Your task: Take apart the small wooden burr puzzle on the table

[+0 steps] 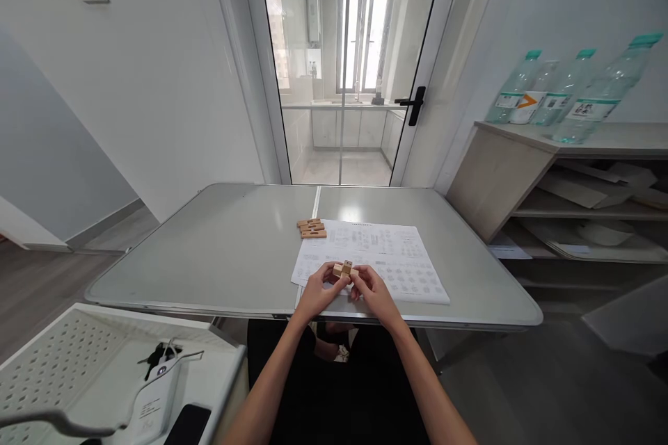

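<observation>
Between my two hands, just above the near part of a printed sheet [417, 271], is a small cluster of interlocking wooden puzzle pieces [346, 268]. My left hand [322, 290] closes on its left side, thumb pressed against the front. On the right side, my right hand [371, 290] pinches the same cluster with thumb and fingers. My fingers cover part of the pieces. Several loose notched wooden sticks [313, 233] lie side by side at the sheet's upper left corner, apart from my hands. Rows of small diagrams are printed on the sheet.
The grey folding table [209, 257] has a seam down its middle. At lower left stands a white basket [219, 354] with keys [155, 356], a white power bank [154, 403] and a phone [188, 425]. Plastic bottles [587, 108] stand on a shelf unit [485, 181] at right. A glass door [318, 125] is behind the table.
</observation>
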### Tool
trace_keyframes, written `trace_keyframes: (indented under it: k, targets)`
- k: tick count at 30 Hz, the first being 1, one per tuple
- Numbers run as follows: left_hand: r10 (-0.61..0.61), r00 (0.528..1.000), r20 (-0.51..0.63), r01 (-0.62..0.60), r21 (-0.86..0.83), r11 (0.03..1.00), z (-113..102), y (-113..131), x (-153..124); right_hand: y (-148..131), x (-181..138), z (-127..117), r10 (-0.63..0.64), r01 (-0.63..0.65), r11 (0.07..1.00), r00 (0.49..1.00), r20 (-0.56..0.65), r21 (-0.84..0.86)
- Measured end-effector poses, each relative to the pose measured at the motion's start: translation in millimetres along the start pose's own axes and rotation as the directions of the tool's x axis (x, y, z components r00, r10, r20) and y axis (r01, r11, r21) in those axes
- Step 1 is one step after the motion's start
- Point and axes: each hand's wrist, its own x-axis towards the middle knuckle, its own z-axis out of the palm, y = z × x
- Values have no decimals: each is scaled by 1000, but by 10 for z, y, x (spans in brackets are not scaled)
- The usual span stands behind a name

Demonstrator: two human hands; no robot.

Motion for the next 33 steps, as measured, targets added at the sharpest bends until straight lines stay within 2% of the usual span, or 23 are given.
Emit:
trace_keyframes:
  k: [33]
  targets:
    - [-8,1000,-27,10,55,998,1,-25,-3,9,8,-36,2,-2,999,1000,-5,-45]
